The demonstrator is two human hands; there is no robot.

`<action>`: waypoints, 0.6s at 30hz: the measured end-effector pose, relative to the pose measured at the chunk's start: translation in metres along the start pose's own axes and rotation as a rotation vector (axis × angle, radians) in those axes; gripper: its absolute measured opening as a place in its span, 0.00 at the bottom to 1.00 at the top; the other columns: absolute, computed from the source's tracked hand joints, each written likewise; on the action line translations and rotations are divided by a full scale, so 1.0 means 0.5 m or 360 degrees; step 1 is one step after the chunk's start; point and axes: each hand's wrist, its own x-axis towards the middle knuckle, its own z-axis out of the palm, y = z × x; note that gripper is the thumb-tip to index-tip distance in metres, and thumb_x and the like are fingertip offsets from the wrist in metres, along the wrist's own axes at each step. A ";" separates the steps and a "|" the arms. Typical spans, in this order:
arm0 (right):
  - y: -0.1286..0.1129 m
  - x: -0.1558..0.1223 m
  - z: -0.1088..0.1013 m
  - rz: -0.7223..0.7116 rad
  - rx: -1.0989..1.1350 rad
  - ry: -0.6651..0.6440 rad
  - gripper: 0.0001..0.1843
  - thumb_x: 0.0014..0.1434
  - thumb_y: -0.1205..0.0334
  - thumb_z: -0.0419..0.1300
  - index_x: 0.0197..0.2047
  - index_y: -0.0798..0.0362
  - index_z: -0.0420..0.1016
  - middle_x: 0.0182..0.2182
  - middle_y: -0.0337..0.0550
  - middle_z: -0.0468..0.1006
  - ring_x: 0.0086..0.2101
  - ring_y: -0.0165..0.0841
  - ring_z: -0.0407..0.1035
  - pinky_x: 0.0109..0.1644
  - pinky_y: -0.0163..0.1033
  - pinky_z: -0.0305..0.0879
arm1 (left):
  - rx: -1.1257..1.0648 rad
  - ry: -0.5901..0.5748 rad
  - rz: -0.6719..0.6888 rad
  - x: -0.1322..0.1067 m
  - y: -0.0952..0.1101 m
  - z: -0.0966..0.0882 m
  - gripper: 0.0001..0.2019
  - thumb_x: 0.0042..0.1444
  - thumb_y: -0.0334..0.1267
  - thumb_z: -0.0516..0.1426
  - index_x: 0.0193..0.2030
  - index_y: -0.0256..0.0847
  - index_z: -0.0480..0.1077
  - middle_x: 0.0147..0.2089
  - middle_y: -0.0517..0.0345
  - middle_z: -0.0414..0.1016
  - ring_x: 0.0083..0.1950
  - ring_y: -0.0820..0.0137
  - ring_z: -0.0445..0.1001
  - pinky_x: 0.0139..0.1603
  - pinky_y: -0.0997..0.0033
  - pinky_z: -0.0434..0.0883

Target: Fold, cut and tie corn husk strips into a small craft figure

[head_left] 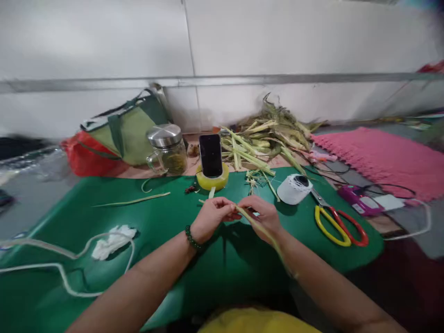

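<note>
Between both hands runs a long, pale green plant strip [261,227], its long end trailing over my right forearm and its short tip poking out left. My left hand [215,216], with a dark beaded bracelet [191,237] on the wrist, pinches the strip near its short end. Close beside it, my right hand [264,213] has its fingers curled at the strip; its fingertips are partly hidden. Just beyond the hands a phone [211,156] leans upright in a roll of yellow tape [222,180]. A bundle of pale plant fibres [253,179] lies past my right hand.
On the green table [163,226] are a white thread spool [294,189], scissors [342,226], a crumpled tissue [113,243] and a white cord [62,249]. Behind stand a glass jar [168,150], a green bag [135,134] and a heap of plant stalks [270,134]. A purple device [359,200] sits right.
</note>
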 end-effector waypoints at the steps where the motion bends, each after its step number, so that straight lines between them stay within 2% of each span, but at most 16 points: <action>1: -0.001 0.001 -0.001 -0.0021 -0.0040 -0.0020 0.05 0.59 0.69 0.55 0.34 0.53 0.71 0.28 0.43 0.75 0.31 0.30 0.70 0.34 0.34 0.68 | 0.0018 0.0018 -0.0011 0.002 -0.002 0.000 0.10 0.36 0.39 0.64 0.23 0.35 0.69 0.21 0.60 0.73 0.24 0.74 0.72 0.29 0.75 0.68; 5: -0.004 0.002 -0.004 -0.0004 -0.0163 -0.0088 0.05 0.57 0.71 0.55 0.34 0.54 0.71 0.29 0.44 0.76 0.31 0.31 0.71 0.35 0.34 0.69 | 0.0122 0.0066 -0.0017 0.008 -0.006 0.003 0.08 0.39 0.38 0.63 0.22 0.35 0.70 0.20 0.60 0.72 0.23 0.76 0.69 0.27 0.76 0.66; 9: -0.008 -0.002 -0.003 0.0176 -0.0172 -0.0151 0.04 0.54 0.69 0.56 0.34 0.53 0.72 0.28 0.42 0.76 0.28 0.30 0.71 0.33 0.33 0.69 | 0.0266 0.0083 0.0098 0.005 -0.002 0.011 0.07 0.40 0.35 0.62 0.20 0.35 0.69 0.19 0.61 0.71 0.22 0.77 0.67 0.27 0.77 0.64; 12: -0.012 -0.001 -0.004 0.0407 -0.0071 -0.0155 0.03 0.52 0.66 0.58 0.32 0.53 0.73 0.26 0.41 0.76 0.26 0.29 0.71 0.32 0.33 0.70 | 0.0347 0.0065 0.0179 0.000 0.003 0.015 0.06 0.40 0.33 0.62 0.19 0.35 0.69 0.19 0.62 0.70 0.23 0.76 0.69 0.28 0.77 0.65; 16: -0.010 0.006 -0.012 0.0866 0.0312 -0.0105 0.08 0.49 0.58 0.63 0.27 0.54 0.72 0.23 0.41 0.77 0.24 0.31 0.72 0.29 0.34 0.70 | 0.0202 -0.0096 0.0038 -0.003 0.004 0.010 0.08 0.42 0.38 0.63 0.27 0.35 0.72 0.26 0.57 0.76 0.31 0.71 0.74 0.30 0.75 0.67; 18: -0.007 0.009 -0.016 0.1013 0.0519 -0.0104 0.12 0.47 0.53 0.65 0.26 0.54 0.72 0.22 0.41 0.77 0.24 0.32 0.73 0.29 0.35 0.71 | 0.0105 -0.0175 -0.0027 -0.001 0.001 0.006 0.12 0.40 0.40 0.65 0.31 0.36 0.73 0.30 0.54 0.77 0.34 0.69 0.76 0.32 0.75 0.68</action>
